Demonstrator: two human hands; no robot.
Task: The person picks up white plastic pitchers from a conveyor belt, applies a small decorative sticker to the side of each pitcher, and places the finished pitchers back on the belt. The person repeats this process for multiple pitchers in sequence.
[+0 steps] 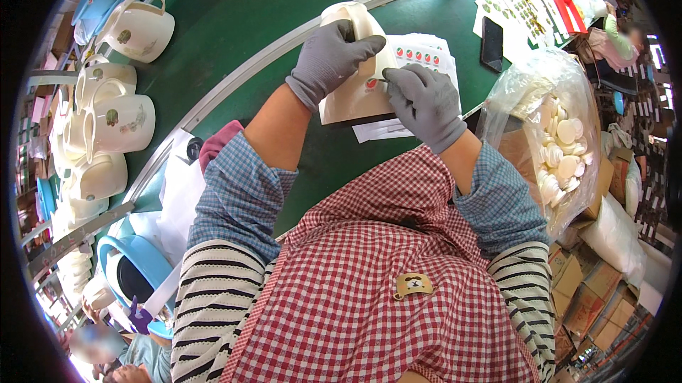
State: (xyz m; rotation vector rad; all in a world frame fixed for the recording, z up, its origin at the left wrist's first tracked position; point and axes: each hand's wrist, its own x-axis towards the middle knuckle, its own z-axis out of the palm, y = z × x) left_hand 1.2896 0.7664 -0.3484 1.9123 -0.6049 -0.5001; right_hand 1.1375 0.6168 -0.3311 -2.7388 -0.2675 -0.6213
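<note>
My left hand [333,58], in a grey knit glove, grips a cream plastic vessel [354,98] by its upper part, near the handle. A small round red and green sticker [371,84] shows on the vessel's side. My right hand [423,98], gloved alike, has its fingertips at the vessel's side beside that sticker, pinching a small dark thing that I cannot make out. Behind and beneath my right hand lie white sheets of matching stickers [421,53] on the green work surface [256,101].
Cream handled vessels [125,122] line the left side, beyond a curved metal rail [229,82]. At right are a black phone [492,45], more sticker sheets [511,10] and a clear bag of cream discs [565,143]. Co-workers sit at lower left and upper right.
</note>
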